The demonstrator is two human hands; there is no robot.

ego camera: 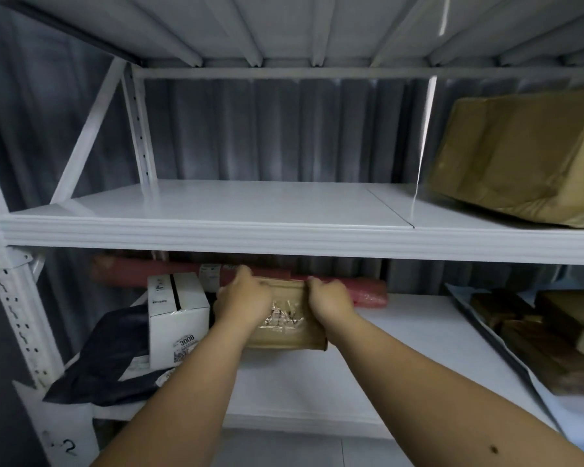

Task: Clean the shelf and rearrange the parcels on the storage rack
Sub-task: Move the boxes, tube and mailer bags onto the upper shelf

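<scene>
Both hands, left hand (245,299) and right hand (331,303), clamp my brown taped parcel (285,323) on the lower shelf (402,332); rearranging, I judge, next sliding it beside the white box (177,318) leftward.

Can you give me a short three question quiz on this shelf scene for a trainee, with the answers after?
1. True or false: both hands grip the brown taped parcel on the lower shelf.
2. What lies directly behind that parcel? A) the red roll B) a blue bucket C) a broom
3. Fill in: the white box stands to the ____ of the held parcel.

Key
1. True: the left hand and right hand clasp its two sides.
2. A
3. Left, beside the dark bag. The large brown parcel sits on the upper shelf.
</scene>
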